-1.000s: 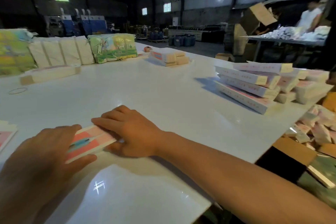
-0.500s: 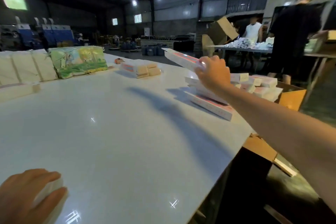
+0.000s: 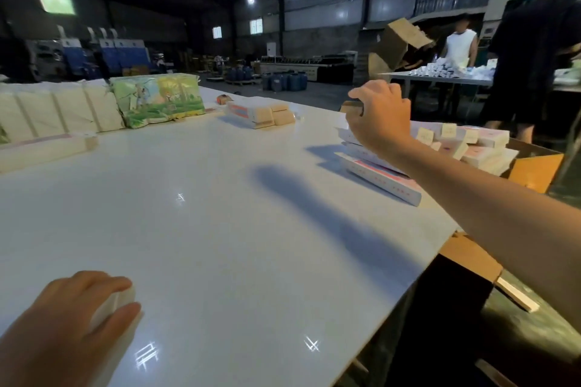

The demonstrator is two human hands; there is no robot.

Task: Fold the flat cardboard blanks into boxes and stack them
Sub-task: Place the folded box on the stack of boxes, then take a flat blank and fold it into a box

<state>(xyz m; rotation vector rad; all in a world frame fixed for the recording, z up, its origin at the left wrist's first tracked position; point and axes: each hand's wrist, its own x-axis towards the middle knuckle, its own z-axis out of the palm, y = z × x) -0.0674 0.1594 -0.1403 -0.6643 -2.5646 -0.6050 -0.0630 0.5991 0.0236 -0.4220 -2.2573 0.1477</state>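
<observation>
Since half a second back, the right hand (image 3: 379, 116) has carried the long folded white-and-pink cardboard box (image 3: 351, 106) down over the stack of finished white-and-pink boxes (image 3: 382, 174) at the far right of the glossy white table (image 3: 220, 214); only a brown end of that box now shows past the knuckles, where earlier its whole length stuck out. Its fingers are curled round the box, held just above the stack's top, not yet let go.

As a judgement, several boxes are already folded and piled, this one is about to join them, and more remain. Down at the near left, the left hand (image 3: 78, 320) lies with fingers bent over the end of a pale flat cardboard piece (image 3: 118, 302), thumb alongside it; whether it pinches or merely rests there I cannot tell.

Further back sit a small pile of white-and-tan boxes (image 3: 261, 113) and a green printed wrapped bundle (image 3: 157, 99).
</observation>
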